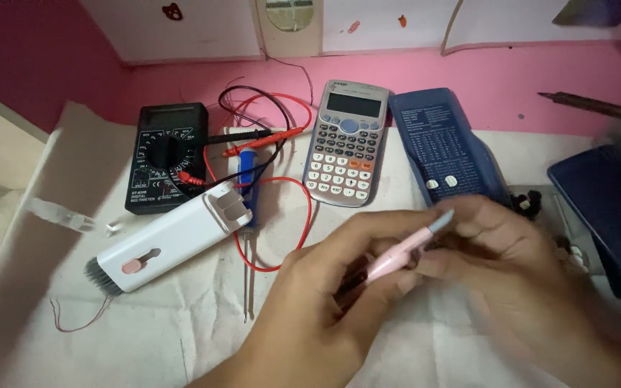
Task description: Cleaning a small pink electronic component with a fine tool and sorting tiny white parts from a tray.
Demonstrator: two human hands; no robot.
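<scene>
Surface: white cloth (145, 330) laid over a pink desk (512, 79), pink wall at far left, pale panels along the back.

Landmark = silver calculator (346, 144), upper centre. Left of it: black multimeter (164, 158) with red and black leads (267, 136) looping toward the calculator. Below-left of it: white cleaning brush case (174, 241), bristles at its lower-left end. Blue-handled screwdriver (248, 215) just left of the calculator's lower edge. Right of it, touching side by side: blue calculator cover (447, 147). Far right: soldering iron (591, 105), dark blue case (612, 208).

Pink pen-like tool (400, 255), pale blue tip, sits below-right of the calculator, tilted tip-up to the right, above the cloth.

Left hand (325, 302): comes in from bottom centre, fingers curled shut round the tool's lower shaft.

Right hand (519, 273): motion-blurred, enters from lower right, fingers closed on the tool's upper part near the tip. Exact finger contact can't be resolved in the blur.
</scene>
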